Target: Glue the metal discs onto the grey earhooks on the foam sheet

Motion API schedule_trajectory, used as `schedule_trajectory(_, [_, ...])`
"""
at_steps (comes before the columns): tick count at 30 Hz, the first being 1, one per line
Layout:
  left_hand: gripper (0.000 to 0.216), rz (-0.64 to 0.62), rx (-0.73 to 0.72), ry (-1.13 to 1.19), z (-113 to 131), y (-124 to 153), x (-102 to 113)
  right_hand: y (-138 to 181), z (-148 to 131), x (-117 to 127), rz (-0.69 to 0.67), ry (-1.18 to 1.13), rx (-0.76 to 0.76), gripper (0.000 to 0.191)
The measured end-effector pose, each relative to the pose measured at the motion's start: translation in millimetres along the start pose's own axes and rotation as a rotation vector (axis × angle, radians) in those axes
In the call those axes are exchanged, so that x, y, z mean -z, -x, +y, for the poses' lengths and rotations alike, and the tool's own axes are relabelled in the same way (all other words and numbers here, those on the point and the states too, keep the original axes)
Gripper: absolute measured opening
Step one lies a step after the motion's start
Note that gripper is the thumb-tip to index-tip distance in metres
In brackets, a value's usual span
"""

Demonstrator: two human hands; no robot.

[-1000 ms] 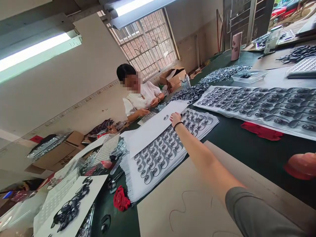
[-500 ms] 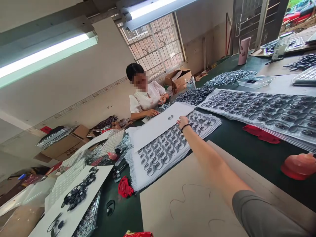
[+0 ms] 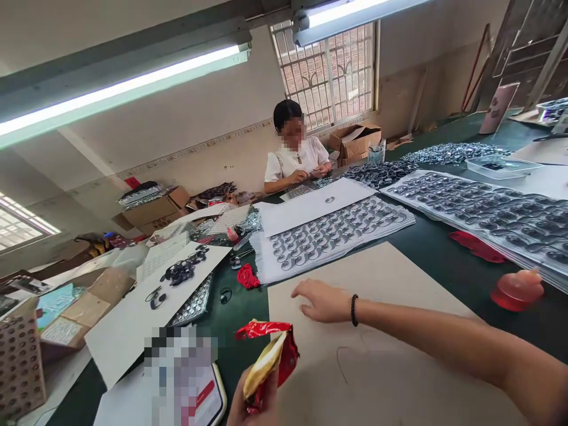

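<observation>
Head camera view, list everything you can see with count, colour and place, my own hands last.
Beige cardboard sheet: one, near table centre.
White paper stack carrying dark metal clips: one, beyond the cardboard.
Plain white sheet: one, lying on that stack.
Long white card of dark clips: one, right side.
Red cloth scraps: at least two, on the green table.
Red plastic dome: one, right edge.
Seated person in white top: one, far end.
Red and gold foil wrapper: one, in left hand.
Left hand: bottom edge, gripping the wrapper.
Right hand: open, over the cardboard.
</observation>
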State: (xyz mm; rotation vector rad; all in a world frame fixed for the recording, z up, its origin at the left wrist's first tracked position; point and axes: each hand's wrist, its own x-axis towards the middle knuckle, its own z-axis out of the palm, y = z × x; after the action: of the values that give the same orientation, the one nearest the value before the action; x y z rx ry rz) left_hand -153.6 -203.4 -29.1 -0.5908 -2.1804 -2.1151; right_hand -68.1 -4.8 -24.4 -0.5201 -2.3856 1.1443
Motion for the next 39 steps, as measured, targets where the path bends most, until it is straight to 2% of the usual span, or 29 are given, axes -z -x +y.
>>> schedule_trajectory(3, [0.033,0.028,-0.134,0.035,-8,-1,2,37,-9,-24,-0.124,0.214,0.107,0.03])
schedule_trajectory(6, [0.029,-0.043,-0.191,0.032,-9,1,3,52,-3,-35,-0.148,0.345,0.142,0.029])
schedule_trajectory(10, [0.024,-0.135,-0.255,0.034,-4,6,3,56,8,-42,-0.133,0.431,0.171,0.027])
schedule_trajectory(17, [0.016,-0.145,-0.358,0.013,3,11,1,60,10,-44,-0.119,0.501,0.224,0.024])
schedule_trajectory(22, [0.01,-0.181,-0.486,0.007,7,12,2,60,16,-46,-0.119,0.515,0.238,0.023])
schedule_trajectory(30, [0.033,-0.276,-0.799,0.069,1,16,11,61,22,-46,-0.12,0.497,0.206,0.029])
schedule_trajectory(34, [0.027,-0.302,-0.902,0.069,19,24,18,62,22,-42,-0.137,0.488,0.21,0.027])
schedule_trajectory(37, [0.013,-0.37,-0.886,0.068,44,41,27,62,23,-41,-0.15,0.494,0.209,0.026])
schedule_trajectory(39, [0.015,-0.402,-0.83,0.078,59,56,34,62,24,-41,-0.153,0.502,0.202,0.026])
